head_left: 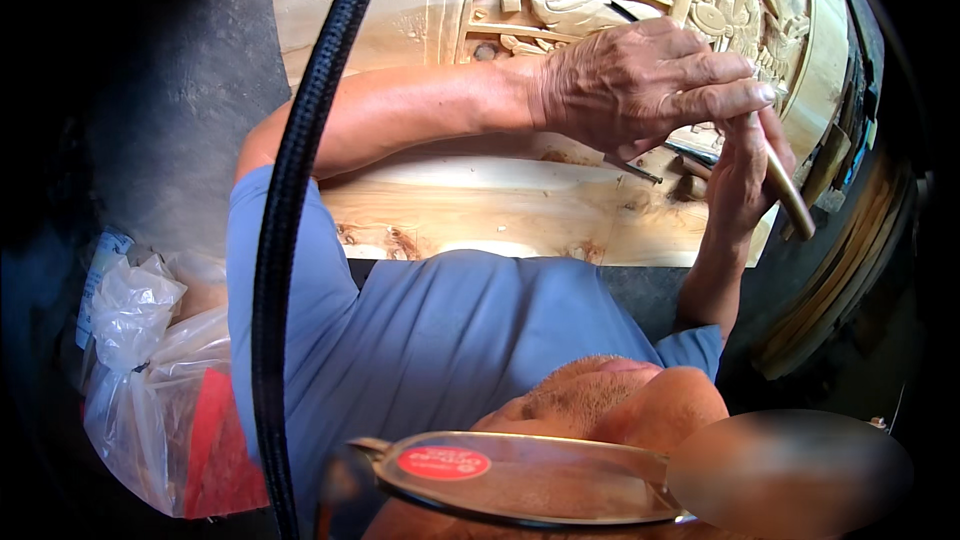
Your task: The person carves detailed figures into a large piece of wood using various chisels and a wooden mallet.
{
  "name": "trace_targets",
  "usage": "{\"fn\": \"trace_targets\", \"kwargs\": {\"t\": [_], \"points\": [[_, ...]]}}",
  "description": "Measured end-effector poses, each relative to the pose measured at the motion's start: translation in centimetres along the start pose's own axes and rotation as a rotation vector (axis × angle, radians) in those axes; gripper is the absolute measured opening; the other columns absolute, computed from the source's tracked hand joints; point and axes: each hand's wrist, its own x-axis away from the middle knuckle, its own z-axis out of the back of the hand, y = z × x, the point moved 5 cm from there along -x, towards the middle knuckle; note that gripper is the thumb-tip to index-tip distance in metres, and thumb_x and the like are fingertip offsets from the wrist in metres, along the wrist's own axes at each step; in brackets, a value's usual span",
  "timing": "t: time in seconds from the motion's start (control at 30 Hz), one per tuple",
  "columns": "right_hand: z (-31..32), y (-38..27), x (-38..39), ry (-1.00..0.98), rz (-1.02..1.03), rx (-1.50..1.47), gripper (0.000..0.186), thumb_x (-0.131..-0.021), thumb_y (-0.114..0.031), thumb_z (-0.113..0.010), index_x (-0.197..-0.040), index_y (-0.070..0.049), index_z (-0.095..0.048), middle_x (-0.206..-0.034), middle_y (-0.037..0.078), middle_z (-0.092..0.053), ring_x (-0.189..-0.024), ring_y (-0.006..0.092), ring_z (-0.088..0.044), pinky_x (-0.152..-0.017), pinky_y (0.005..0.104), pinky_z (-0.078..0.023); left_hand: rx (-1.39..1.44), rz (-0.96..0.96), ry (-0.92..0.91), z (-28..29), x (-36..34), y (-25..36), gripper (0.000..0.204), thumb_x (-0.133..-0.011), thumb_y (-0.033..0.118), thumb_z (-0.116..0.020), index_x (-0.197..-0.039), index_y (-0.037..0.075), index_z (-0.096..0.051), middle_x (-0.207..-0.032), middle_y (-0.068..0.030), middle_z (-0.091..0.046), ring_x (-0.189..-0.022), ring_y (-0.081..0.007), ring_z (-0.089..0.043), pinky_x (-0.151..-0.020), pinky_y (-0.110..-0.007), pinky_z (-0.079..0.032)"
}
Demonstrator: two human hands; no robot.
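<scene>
"What colour is the shirt [470, 325]?"

"It's a soft, greyish blue, and the cloth has lots of long folds and crinkles."

"Are the sleeves long?"

"No, short! The left sleeve [280, 230] and the right sleeve [692, 347] are the same blue as the rest. Both arms are bare below them."

"What about gloves?"

"The left hand [640, 85] and right hand [745, 165] are bare. You can see short fingernails on the left one."

"And the glasses [590, 475]?"

"They have a thin, shiny, goldish rim and a see-through lens. A red oval sticker [445, 462] with pale marks is on it."

"What's that black cord [290, 190]?"

"It's thick and bendy, with a woven look. I can't see where its ends go."
</scene>
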Motion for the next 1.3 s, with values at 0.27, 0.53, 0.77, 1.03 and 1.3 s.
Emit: {"fn": "trace_targets", "kwargs": {"t": [0.27,0.53,0.77,1.03,1.3], "points": [[-0.3,-1.7,-3.3,0.005,-0.048,0.219,0.023,-0.104,-0.005,-0.072,-0.123,0.007,-0.078,-0.092,0.0,-0.071,-0.079,0.0056,-0.058,-0.069,0.0233,-0.045,0.064,0.076,0.024,1.1,-1.3,-1.1,0.104,-0.069,0.01,-0.085,-0.166,0.008,-0.045,-0.134,-0.0134,-0.066,-0.118,-0.035,-0.067,-0.1,-0.048,-0.055],[-0.5,-2.1,-3.6,0.041,-0.048,0.269,0.022,-0.103,-0.006,-0.075,-0.121,0.007,-0.08,-0.097,0.004,-0.076,-0.084,0.0084,-0.064,-0.074,0.0249,-0.051,0.053,0.088,0.047,1.4,-1.1,-1.2,0.106,-0.068,0.012,-0.088,-0.165,0.008,-0.046,-0.13,-0.0142,-0.066,-0.116,-0.0358,-0.068,-0.099,-0.049,-0.056],[-0.6,-2.4,-4.3,0.027,-0.087,0.289,0.025,-0.105,-0.01,-0.075,-0.122,0.007,-0.08,-0.1,0.007,-0.079,-0.09,0.0106,-0.068,-0.08,0.0263,-0.054,0.085,0.089,0.082,1.6,-1.2,-1.1,0.108,-0.067,0.012,-0.087,-0.166,0.007,-0.043,-0.133,-0.0147,-0.068,-0.117,-0.0365,-0.068,-0.101,-0.05,-0.056],[-1.1,-3.7,-5.0,-0.017,-0.091,0.313,0.026,-0.105,-0.012,-0.076,-0.121,0.008,-0.08,-0.101,0.01,-0.081,-0.094,0.0134,-0.072,-0.087,0.0286,-0.058,0.08,0.078,0.132,1.6,-1.3,-1.3,0.106,-0.069,0.011,-0.085,-0.166,0.006,-0.043,-0.134,-0.0148,-0.068,-0.117,-0.0358,-0.069,-0.101,-0.049,-0.056],[-0.5,-3.4,-5.7,-0.016,-0.099,0.344,0.027,-0.106,-0.014,-0.076,-0.12,0.008,-0.08,-0.1,0.01,-0.081,-0.093,0.0132,-0.073,-0.086,0.0281,-0.058,0.053,0.087,0.093,1.8,-1.4,-1.3,0.109,-0.068,0.015,-0.087,-0.167,0.006,-0.041,-0.137,-0.0158,-0.066,-0.118,-0.0361,-0.068,-0.102,-0.05,-0.055]]}}
